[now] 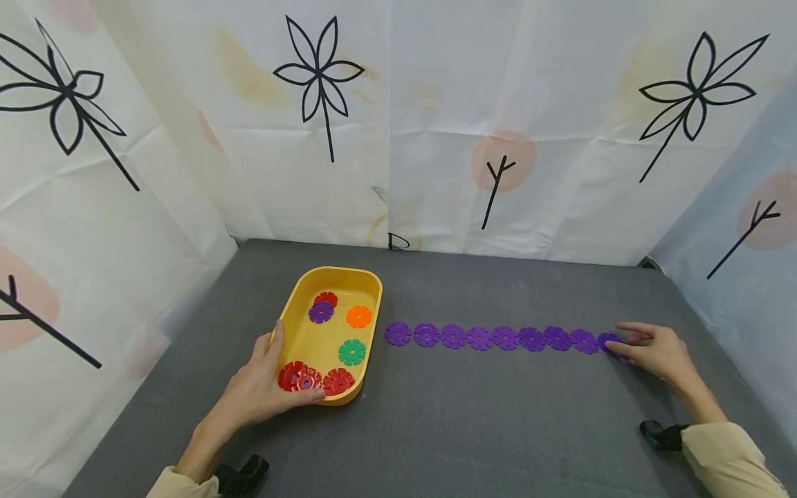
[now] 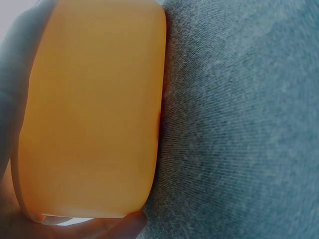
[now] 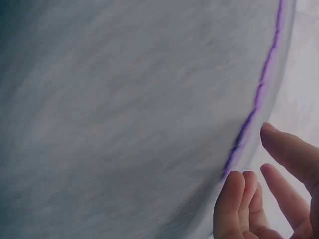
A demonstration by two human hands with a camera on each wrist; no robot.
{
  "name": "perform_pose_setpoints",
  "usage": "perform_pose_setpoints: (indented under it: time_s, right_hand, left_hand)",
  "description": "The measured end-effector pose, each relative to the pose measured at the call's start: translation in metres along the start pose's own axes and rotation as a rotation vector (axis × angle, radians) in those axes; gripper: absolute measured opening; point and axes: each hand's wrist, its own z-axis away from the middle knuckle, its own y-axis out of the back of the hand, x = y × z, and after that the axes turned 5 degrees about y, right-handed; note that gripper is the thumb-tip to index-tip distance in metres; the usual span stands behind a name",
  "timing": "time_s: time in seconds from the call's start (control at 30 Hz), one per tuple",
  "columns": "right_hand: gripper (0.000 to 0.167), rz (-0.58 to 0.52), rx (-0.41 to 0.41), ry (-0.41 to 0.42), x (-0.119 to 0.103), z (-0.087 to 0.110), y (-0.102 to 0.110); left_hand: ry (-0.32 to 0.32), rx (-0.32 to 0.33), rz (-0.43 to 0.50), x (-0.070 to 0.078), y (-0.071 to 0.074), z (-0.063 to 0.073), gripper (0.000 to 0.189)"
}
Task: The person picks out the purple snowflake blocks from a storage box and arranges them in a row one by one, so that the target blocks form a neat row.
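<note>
My left hand (image 1: 258, 384) grips a yellow tray (image 1: 373, 290) at its near left corner, thumb along the near rim and fingers on the left side. In the left wrist view, the tray's smooth outer wall (image 2: 94, 109) fills the left half. Several flower-shaped plastic discs lie inside: red discs (image 1: 339, 381) near the front, a green disc (image 1: 352, 352), an orange disc (image 1: 358, 317), and a purple disc (image 1: 321, 312) overlapping a red one. My right hand (image 1: 656, 353) is at the right end of a purple disc row (image 1: 479, 338), fingers apart, fingertips right at the last disc (image 1: 604, 339).
A grey cloth (image 1: 473, 422) covers the tabletop. White patterned curtains (image 1: 429, 187) enclose it at the back and both sides. The purple row runs rightward from just beside the tray, its discs lying edge to edge or nearly so.
</note>
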Motion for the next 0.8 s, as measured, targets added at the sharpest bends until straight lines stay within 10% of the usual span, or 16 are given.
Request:
perform_pose_setpoints:
  time_s: [0.8]
  right_hand:
    - [0.042,-0.169,-0.084,0.365,-0.137,-0.017,-0.044]
  left_hand:
    - [-0.021,0.01,0.005,-0.001,0.0,0.0,0.143]
